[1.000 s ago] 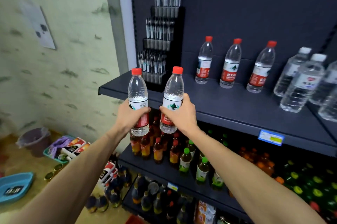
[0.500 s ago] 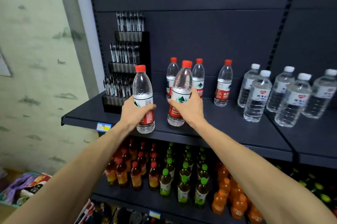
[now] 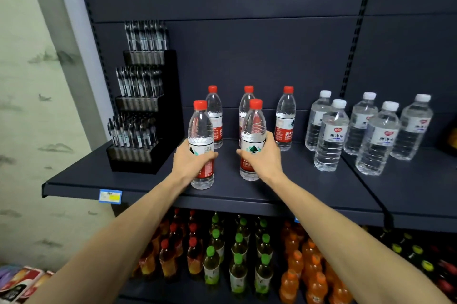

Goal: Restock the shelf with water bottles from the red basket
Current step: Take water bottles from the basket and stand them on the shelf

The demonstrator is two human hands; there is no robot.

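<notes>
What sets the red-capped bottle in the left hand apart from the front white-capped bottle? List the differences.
The red-capped bottle has a red cap and a red-and-white label; the white-capped bottle has a white cap and a white label. The left hand holds the red-capped one in its grip near the shelf front; the white-capped one stands free, untouched. Both are clear, upright and full.

Two clear red-capped water bottles stand upright near the front of the dark shelf (image 3: 247, 194), each with a white-and-red label: the left bottle (image 3: 200, 130) and the right bottle (image 3: 253, 128). Three matching bottles (image 3: 285, 118) stand in a row farther back.
</notes>
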